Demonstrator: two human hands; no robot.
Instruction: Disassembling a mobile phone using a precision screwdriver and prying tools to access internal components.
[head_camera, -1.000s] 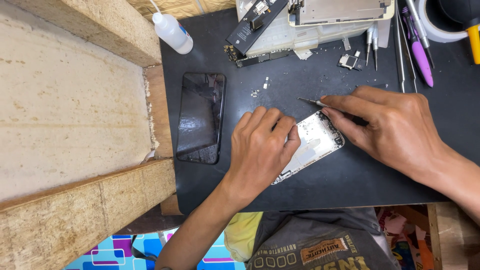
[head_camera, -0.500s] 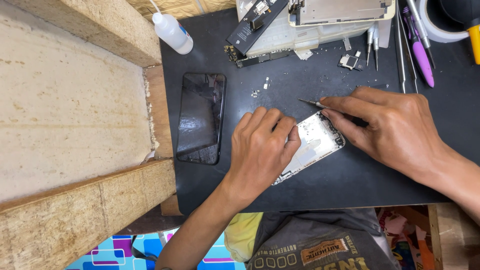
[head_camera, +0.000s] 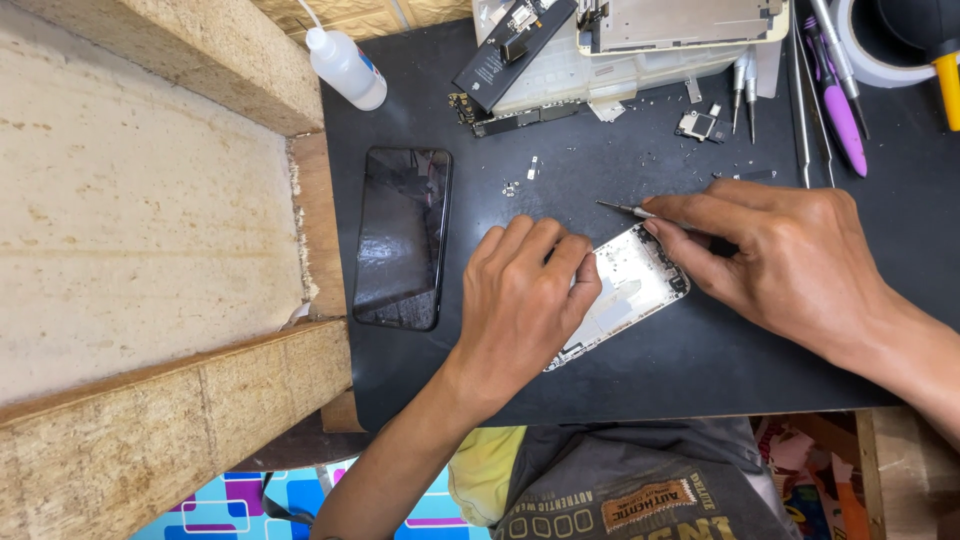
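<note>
- The counter (head_camera: 620, 380) carried one opened phone frame (head_camera: 632, 290) near its front edge, long axis slanting toward the far right corner.
- The left hand (head_camera: 520, 300) lay flat on the frame's near end, grip closed on nothing.
- The right hand (head_camera: 790, 260) pinched one thin tool (head_camera: 625, 209) at the frame's far end.
- One dark phone (head_camera: 402, 236) lay by the left edge.

The left hand (head_camera: 525, 300) covers the lower-left half of the opened phone shell (head_camera: 635, 285), so what lies under the palm cannot be told. The right hand (head_camera: 790, 265) hides all but the thin tip of its tool (head_camera: 625, 209), which points to nine o'clock. At twelve o'clock the top edge cuts off the metal plate (head_camera: 680, 20). The specks (head_camera: 520, 180) on the surface are too small to identify.
</note>
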